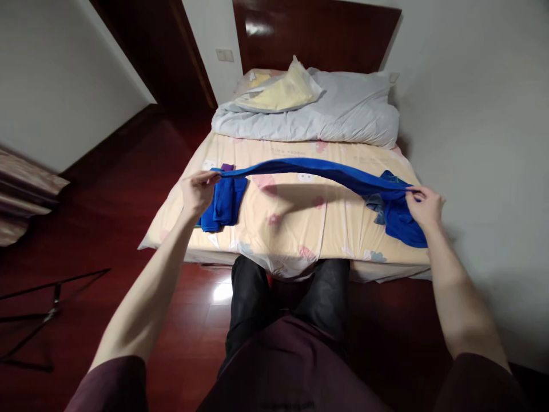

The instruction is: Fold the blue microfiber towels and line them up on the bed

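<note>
A long strip of blue cloth (309, 166) stretches between my two hands above the bed, bowed slightly upward in its middle. Its left end is pinched by my left hand (198, 191), over a pile of folded blue cloths (225, 203) with a bit of purple at the top. My right hand (424, 206) grips the other end between thumb and fingers. Under and beside that hand lies a crumpled heap of blue cloth (405, 226), with a grey-blue piece (376, 207) at its left. Whether the held strip hangs down into that heap, I cannot tell.
The bed (278, 234) has a cream patterned sheet. A rolled light-grey quilt (343, 123) and a pale yellow pillow (287, 91) lie toward the headboard (317, 34). On the floor at left stands a black metal frame (51, 312); a wall (484, 143) runs along the right.
</note>
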Tool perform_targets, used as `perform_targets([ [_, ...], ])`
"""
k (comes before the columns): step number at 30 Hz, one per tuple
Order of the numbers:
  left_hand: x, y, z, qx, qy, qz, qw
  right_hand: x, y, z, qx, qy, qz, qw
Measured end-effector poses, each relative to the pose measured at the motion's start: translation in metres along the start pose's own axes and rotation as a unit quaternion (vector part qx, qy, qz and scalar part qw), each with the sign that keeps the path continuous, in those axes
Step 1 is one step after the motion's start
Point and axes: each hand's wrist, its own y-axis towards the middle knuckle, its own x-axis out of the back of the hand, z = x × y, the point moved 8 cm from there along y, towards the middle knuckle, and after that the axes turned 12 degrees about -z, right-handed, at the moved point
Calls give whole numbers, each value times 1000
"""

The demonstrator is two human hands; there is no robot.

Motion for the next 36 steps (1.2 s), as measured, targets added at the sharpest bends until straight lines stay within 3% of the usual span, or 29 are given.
perform_targets([
  [3, -24, -34, 33, 39, -1, 48, 998, -22, -32, -22, -52, 18, -18, 998],
  [6, -50, -77, 66, 74, 11, 108, 991, -55, -73, -41, -89, 4, 1, 996],
  [11, -79, -152, 109, 86, 61, 204, 973, -111, -157, -76, -145, -71, 133, 978],
  [14, -85, -185, 131, 80, 89, 244, 962, -126, -201, -86, -134, -97, 184, 969],
  [17, -84, -204, 151, 69, 109, 278, 952, -125, -227, -93, -131, -104, 164, 972],
  [20, -82, -212, 165, 49, 111, 309, 943, -117, -236, -97, -124, -113, 126, 978],
  [27, -65, -199, 178, 21, 160, 260, 952, -90, -235, -108, -146, -154, 77, 974],
  [36, -56, -223, 170, -1, 254, 354, 900, -92, -253, -106, -179, -214, 152, 948],
])
